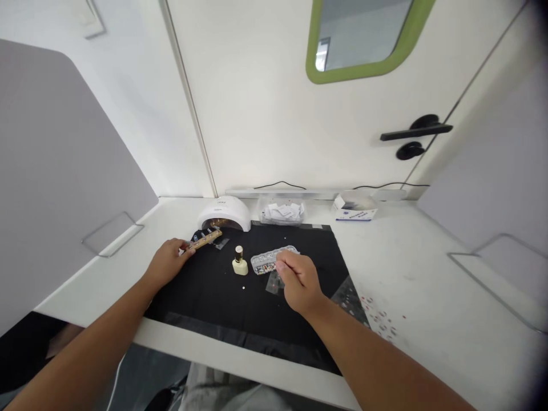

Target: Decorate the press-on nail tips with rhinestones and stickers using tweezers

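Clear case (273, 258) holds small colorful beads (266, 268) near right hand (301, 282).

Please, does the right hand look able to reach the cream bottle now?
Probably yes: the cream bottle stands upright near the right hand, with only the low tray and a flat plastic packet lying around the way between.
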A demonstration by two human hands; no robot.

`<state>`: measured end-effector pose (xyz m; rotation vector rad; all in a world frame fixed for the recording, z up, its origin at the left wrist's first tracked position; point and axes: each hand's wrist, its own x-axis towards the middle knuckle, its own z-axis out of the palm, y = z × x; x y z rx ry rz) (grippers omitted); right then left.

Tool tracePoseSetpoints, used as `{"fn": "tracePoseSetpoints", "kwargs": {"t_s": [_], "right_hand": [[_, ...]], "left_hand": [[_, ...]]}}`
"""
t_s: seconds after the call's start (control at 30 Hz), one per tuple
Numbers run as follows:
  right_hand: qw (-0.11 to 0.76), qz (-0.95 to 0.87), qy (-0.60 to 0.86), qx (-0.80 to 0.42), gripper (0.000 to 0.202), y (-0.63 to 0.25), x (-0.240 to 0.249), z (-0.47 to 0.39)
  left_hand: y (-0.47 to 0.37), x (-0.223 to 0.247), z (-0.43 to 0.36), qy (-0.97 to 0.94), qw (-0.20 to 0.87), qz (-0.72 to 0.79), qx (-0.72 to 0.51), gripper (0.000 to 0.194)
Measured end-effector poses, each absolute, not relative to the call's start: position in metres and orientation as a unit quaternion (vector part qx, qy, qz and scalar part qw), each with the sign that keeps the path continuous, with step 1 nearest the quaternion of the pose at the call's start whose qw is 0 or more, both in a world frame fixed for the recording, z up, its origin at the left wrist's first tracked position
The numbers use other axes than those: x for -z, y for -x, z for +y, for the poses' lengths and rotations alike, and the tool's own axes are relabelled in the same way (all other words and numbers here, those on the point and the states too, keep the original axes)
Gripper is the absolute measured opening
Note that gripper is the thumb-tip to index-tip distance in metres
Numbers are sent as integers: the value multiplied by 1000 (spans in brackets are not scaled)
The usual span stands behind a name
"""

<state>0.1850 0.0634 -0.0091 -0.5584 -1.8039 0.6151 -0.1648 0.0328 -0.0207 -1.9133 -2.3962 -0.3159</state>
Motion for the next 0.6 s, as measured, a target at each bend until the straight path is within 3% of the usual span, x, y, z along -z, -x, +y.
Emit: {"fn": "tracePoseSetpoints", "kwargs": {"t_s": [0.6], "right_hand": [[539, -757, 257, -265, 37, -188, 5, 66]], "left_hand": [[109, 19, 97, 590, -8, -803, 78, 34]]}}
